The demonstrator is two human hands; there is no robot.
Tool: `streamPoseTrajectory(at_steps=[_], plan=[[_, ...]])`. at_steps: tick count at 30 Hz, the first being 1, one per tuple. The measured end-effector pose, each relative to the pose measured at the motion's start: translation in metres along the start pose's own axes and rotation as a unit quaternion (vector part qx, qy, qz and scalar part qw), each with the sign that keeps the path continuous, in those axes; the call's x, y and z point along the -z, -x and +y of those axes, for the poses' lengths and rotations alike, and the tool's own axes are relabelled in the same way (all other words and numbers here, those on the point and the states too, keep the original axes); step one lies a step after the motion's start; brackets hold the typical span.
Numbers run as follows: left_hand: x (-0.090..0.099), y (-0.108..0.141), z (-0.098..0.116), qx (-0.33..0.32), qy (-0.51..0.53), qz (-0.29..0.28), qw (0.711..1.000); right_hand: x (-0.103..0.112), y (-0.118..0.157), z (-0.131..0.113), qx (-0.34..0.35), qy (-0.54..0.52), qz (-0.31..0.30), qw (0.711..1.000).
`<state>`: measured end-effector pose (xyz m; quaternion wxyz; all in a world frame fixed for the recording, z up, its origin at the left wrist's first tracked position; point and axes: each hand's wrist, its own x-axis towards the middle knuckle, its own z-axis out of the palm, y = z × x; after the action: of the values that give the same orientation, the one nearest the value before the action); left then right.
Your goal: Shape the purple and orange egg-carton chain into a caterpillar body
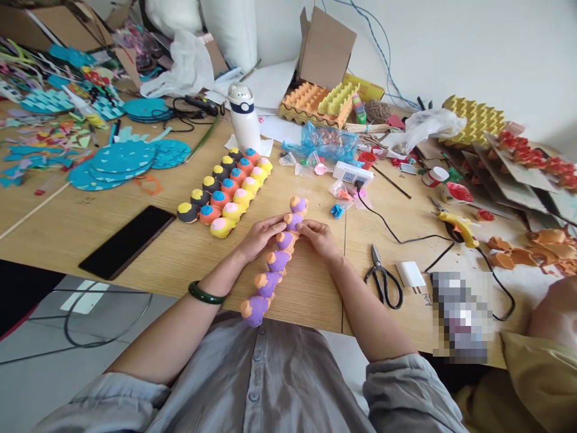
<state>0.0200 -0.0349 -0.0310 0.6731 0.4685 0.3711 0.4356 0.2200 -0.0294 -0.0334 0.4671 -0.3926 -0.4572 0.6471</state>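
Observation:
A bumpy purple strip with orange caps [276, 260] is held between my two hands, its near end reaching over the table's front edge. My left hand [262, 238] pinches its left side near the far end. On the opposite side, the fingers of my right hand [319, 239] are closed on it at about the same height. Left of the strip lie three similar bumpy strips side by side: a black one with yellow caps [210, 184], a red one with blue caps [230, 187] and a yellow one with pink caps [243, 198].
A phone [128, 242] lies at left, scissors [384, 279] and a white charger [410, 275] at right. Farther back stand a white bottle [246, 123] and a power strip [354, 174]. A yellow glue gun [458, 228] trails a cord. Another person's arm [554, 313] is at far right.

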Motion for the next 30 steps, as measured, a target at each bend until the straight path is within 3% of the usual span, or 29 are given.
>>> streamPoseTrajectory(at_steps=[11, 17, 22, 25, 28, 30], plan=[[-0.005, 0.001, 0.002, -0.010, 0.031, 0.007, 0.999, 0.003, -0.002, 0.005, -0.011, 0.021, 0.048, 0.999], [-0.011, 0.005, 0.007, -0.020, 0.009, -0.032, 0.999, 0.006, -0.001, 0.006, 0.002, 0.035, 0.057, 0.998], [0.012, -0.001, 0.036, -0.036, 0.015, 0.053, 0.998, 0.003, 0.009, -0.001, 0.058, 0.049, 0.092, 0.993], [0.027, -0.009, 0.062, -0.010, 0.063, 0.072, 0.995, -0.013, 0.020, -0.006, 0.079, 0.134, -0.028, 0.987], [0.032, -0.017, 0.079, -0.005, 0.083, 0.058, 0.995, -0.028, 0.015, -0.003, 0.143, 0.218, -0.212, 0.942], [0.031, -0.021, 0.081, 0.001, 0.102, 0.047, 0.994, -0.027, -0.004, -0.001, 0.161, 0.277, -0.257, 0.912]])
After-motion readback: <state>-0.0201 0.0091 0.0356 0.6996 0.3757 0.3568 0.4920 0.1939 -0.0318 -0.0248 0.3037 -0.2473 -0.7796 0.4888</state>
